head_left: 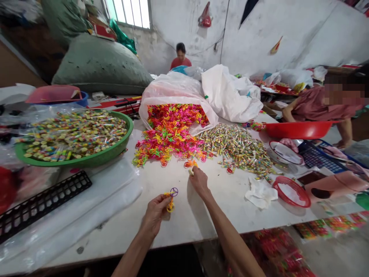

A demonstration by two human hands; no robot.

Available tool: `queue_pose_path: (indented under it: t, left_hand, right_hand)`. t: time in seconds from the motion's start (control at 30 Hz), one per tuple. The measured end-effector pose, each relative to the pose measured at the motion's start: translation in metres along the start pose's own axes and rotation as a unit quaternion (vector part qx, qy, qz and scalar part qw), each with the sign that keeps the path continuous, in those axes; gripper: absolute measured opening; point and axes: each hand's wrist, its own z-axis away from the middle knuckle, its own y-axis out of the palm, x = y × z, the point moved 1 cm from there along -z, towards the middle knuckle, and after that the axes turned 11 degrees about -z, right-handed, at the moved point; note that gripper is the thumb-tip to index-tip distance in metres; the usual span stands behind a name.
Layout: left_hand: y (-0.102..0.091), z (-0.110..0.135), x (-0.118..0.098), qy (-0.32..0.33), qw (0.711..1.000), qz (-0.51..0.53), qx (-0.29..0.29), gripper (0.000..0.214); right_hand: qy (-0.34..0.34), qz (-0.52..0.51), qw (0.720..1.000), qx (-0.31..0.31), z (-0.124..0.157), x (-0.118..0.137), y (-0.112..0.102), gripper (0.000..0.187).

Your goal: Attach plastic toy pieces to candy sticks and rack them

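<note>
The right hand (pixel 198 181) can pass rightward over the tabletop (pixel 227 207) to a red basket (pixel 288 193); heaped plastic rings (pixel 170 134) block forward.

From my remote seat, the right hand (pixel 198 181) hides most of the small pale-yellow piece (pixel 190 171) in its fingers, and the left hand (pixel 155 214) covers part of the yellow-and-purple plastic ring toy (pixel 170 200). The clear-wrapped pieces (pixel 75 134) in the round green plastic tray (pixel 86 162) look too small to read, I think, and the black plastic grid (pixel 43 204) runs off the left edge.
</note>
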Motion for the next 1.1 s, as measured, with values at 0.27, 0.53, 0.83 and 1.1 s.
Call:
queue_pose_path:
  t: [0.27,0.53,0.83,1.1]
  left_hand:
    - [0.014,0.003,0.001,-0.025,0.997,0.066,0.039,0.019]
    - [0.016,0.013,-0.005,-0.046,0.989,0.121,0.076,0.016]
    - [0.008,0.012,0.003,-0.060,0.987,0.112,0.097,0.020]
    - [0.002,0.005,-0.004,-0.048,0.993,0.056,0.091,0.021]
  right_hand:
    - [0.089,-0.467,0.871,0.125,0.065,-0.004,-0.004,0.030]
    - [0.131,-0.609,0.770,0.137,0.083,0.008,0.003,0.025]
    - [0.141,-0.596,0.765,0.199,0.086,-0.007,-0.001,0.020]
    - [0.101,-0.553,0.806,0.183,0.084,-0.002,0.000,0.016]
